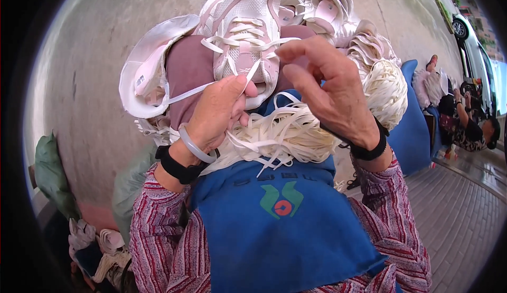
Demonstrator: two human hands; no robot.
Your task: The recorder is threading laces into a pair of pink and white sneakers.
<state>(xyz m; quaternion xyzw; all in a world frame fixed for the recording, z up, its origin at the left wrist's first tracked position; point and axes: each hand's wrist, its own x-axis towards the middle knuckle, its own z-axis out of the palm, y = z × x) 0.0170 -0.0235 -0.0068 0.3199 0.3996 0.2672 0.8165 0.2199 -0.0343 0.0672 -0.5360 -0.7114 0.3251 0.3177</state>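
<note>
Our left hand (219,104) pinches a white lace (190,93), likely for tension against the shoe (247,12) just beyond; our right hand (334,86), thumb and forefinger parted, hovers alongside.

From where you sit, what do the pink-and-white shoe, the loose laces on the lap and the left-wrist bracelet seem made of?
Shoe: probably synthetic, matte; white parts show mesh-like texture, pink parts look smoother.
Laces: likely woven fabric, dull, flat and limp.
Bracelet: pale, smooth, glossy and rigid-looking; stone, glass or plastic, I can't tell.
</note>
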